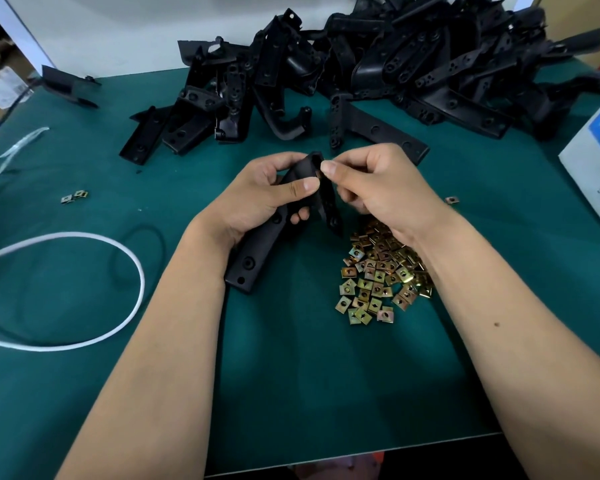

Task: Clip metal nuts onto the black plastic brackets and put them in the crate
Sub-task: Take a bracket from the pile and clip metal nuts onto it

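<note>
Gripping one black bracket in the left hand while the right hand pinches at its top end, nut unseen, the person leaves a large bracket pile and loose nuts on the worktop, crate out of view.

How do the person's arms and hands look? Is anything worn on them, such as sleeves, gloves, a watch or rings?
Both forearms are bare as far as the picture shows; no sleeve edge is in view. The left hand and the right hand wear no gloves. No watch, bracelet or ring can be seen. The fingernails are short and unpainted.
</note>
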The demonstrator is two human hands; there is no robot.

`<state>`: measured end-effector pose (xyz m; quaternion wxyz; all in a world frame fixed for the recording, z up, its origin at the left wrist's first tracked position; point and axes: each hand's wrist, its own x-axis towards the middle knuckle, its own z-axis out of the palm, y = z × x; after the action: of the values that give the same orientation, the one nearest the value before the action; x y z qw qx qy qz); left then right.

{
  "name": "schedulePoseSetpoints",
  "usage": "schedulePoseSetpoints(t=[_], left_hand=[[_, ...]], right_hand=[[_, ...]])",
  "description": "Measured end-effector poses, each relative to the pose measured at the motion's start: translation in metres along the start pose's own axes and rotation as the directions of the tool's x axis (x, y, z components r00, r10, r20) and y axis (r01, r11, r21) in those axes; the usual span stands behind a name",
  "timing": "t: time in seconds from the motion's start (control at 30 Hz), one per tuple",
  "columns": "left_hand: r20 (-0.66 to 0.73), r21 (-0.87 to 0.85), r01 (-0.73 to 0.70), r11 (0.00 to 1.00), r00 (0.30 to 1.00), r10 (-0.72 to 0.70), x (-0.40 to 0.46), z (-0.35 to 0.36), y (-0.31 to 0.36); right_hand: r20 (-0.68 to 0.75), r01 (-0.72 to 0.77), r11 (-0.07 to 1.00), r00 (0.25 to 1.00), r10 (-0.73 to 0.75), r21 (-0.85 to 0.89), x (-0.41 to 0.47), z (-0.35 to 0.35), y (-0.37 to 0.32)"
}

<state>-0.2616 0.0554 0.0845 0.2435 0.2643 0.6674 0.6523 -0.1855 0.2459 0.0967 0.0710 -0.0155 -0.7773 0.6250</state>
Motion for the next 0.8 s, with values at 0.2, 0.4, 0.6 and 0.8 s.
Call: schedulePoseSetpoints(t=[0.2,0.4,0.6,0.8], left_hand=[[-0.167,-0.289,-0.014,0.957,0.985,-0.036,0.000,-0.004,-0.007],[-0.140,-0.332,-0.026,0.943,0.990,-0.021,-0.001,-0.009,-0.009],[-0.159,-0.212,-0.030,0.977,0.987,-0.005,-0.002,-0.009,-0.007],[-0.152,-0.214,-0.031,0.976,0.988,-0.002,-0.003,-0.009,-0.007]], right_hand=[[0.004,0.078,0.812,0.996,-0.093,-0.579,0.002,-0.039,0.001],[0.038,-0.027,0.713,0.996,0.075,-0.701,0.002,-0.059,0.001],[0.103,-0.050,0.731,0.981,0.163,-0.680,0.002,-0.062,0.003],[0.196,0.020,0.723,0.967,0.161,-0.690,0.000,-0.062,0.001]])
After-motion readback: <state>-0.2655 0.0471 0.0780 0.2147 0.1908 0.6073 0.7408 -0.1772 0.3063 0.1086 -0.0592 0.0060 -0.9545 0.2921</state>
